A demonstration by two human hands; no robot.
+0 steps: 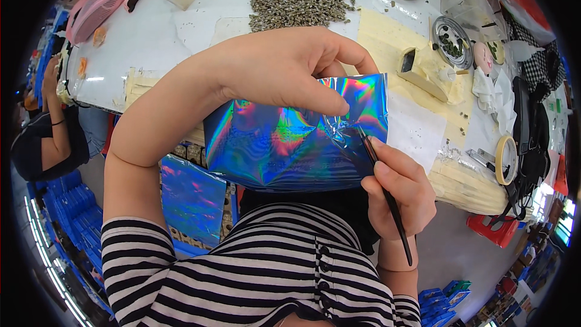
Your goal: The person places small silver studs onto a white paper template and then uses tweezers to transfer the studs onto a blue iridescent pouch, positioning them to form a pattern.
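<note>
Above my lap, my left hand (302, 69) grips the upper edge of a shiny iridescent foil-wrapped package (266, 151). Its thumb presses on the front face and the fingers curl behind the top, partly hidden. My right hand (402, 197) is closed around a slim black tool (393, 212), tapered toward both ends. The tool's upper tip touches or nearly touches the foil below my left thumb, where the surface is creased. Whether the tool is a pair of tweezers I cannot tell.
Small metallic parts (296, 0) lie heaped on the white table (200, 30). Round metal dishes (452, 41) hold more small pieces. A pale block (423, 75), a tape roll (506, 158) and a pink basket (100, 9) surround them. Another iridescent sheet (192, 197) lies below the table; a person (51, 133) sits at left.
</note>
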